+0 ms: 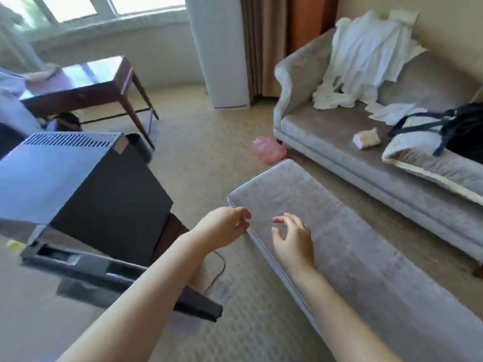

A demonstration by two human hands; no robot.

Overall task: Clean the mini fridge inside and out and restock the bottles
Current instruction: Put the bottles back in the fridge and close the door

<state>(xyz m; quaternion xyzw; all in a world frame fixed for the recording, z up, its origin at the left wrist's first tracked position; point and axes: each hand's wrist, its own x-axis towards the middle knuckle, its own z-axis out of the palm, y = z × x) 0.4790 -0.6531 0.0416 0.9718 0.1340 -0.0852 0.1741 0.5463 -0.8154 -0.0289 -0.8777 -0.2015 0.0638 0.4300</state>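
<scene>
The black mini fridge (78, 184) stands at the left on a low wooden stand, its vented top toward me and its door (109, 280) swung open at the bottom left. My left hand (222, 227) hovers with loosely curled fingers at the near corner of a grey upholstered bench (366, 257), holding nothing. My right hand (292, 239) floats just above the bench top, fingers relaxed and empty. No bottles are visible. A small yellow-green thing (13, 242) shows at the far left edge beside the fridge.
A grey sofa (339, 152) at the right carries white cloths (366, 56), a black bag (465, 131) and a small tan block (366, 138). A pink plastic bag (269, 150) lies on the carpet. A dark wooden table (86, 82) stands by the window. A cable (219, 270) trails from the fridge.
</scene>
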